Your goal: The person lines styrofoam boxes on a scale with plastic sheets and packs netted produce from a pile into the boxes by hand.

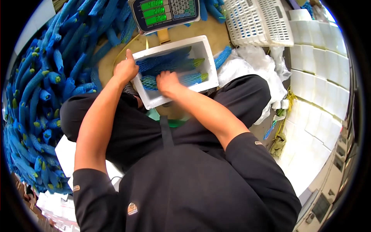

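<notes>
A white foam box [157, 101] sits tilted in front of my lap, with several long green vegetables [170, 66] in blue foam nets lying in it. My left hand [126, 69] is at the box's left wall, its fingers curled by the rim and the thumb sticking up. Inside the box, my right hand [167, 82] has its fingers bent over the nearest netted vegetable [189, 79], covering part of it. Green tips show at the right ends of the vegetables.
A scale display [164, 14] with lit green digits stands behind the box. A large heap of netted vegetables [42, 89] fills the left side. A white plastic crate [259, 23], clear plastic bags [251, 63] and stacked white foam boxes [319, 62] are on the right.
</notes>
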A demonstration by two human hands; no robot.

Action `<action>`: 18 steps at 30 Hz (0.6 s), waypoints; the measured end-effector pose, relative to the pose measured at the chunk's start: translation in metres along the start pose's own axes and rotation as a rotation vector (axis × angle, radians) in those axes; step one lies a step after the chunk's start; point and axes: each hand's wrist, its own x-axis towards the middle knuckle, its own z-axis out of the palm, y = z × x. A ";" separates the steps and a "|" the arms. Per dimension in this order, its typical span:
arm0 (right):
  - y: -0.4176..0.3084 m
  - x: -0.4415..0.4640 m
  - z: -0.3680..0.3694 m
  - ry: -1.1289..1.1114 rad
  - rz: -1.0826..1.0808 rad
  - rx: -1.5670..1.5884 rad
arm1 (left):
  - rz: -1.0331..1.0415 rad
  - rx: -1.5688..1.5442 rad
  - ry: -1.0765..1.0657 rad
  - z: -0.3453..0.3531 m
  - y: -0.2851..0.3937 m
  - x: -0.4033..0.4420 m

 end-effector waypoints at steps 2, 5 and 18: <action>0.004 -0.015 -0.006 0.305 -0.074 0.127 | 0.015 0.007 -0.018 0.005 0.001 0.005; -0.010 -0.008 0.003 0.444 -0.149 0.292 | -0.040 0.035 -0.061 -0.001 0.004 0.003; -0.004 -0.010 -0.006 0.133 -0.023 0.298 | 0.214 0.184 -0.061 -0.095 0.055 -0.034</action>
